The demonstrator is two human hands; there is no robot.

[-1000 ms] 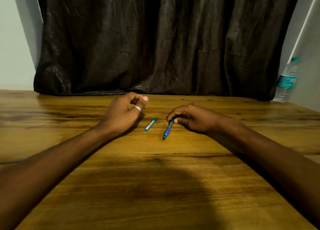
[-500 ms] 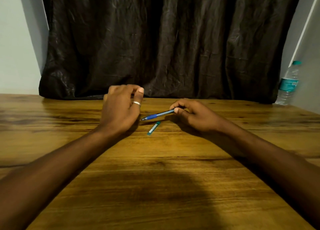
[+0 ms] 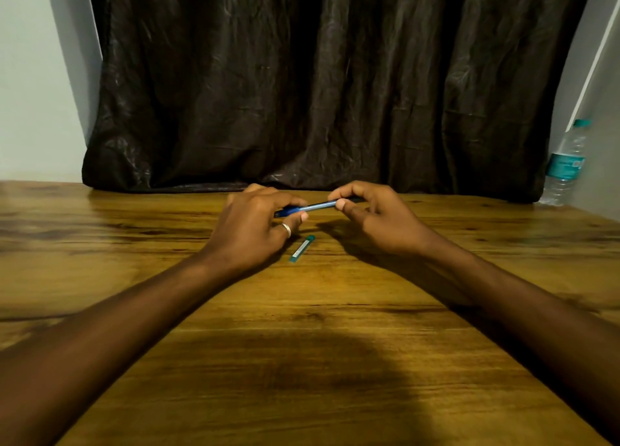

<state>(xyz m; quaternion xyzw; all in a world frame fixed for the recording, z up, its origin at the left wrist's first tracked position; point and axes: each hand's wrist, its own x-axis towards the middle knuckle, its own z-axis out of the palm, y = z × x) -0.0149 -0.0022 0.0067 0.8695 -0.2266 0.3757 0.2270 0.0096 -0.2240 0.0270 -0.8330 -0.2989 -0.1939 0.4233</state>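
On the brown wooden table (image 3: pixel 308 311), a small teal plastic lead tube (image 3: pixel 302 248) is laid just nearer than the hands, probably set within reach for refilling. Beyond it, a slim blue mechanical pencil (image 3: pixel 312 207) is held clear of the tabletop. Its darker end is pinched by the left hand (image 3: pixel 255 227) and its paler end by the right hand (image 3: pixel 375 217), a grip judged suited to pulling it apart. Its long axis is set nearly level, left to right, rising slightly rightward; the tip end cannot be told.
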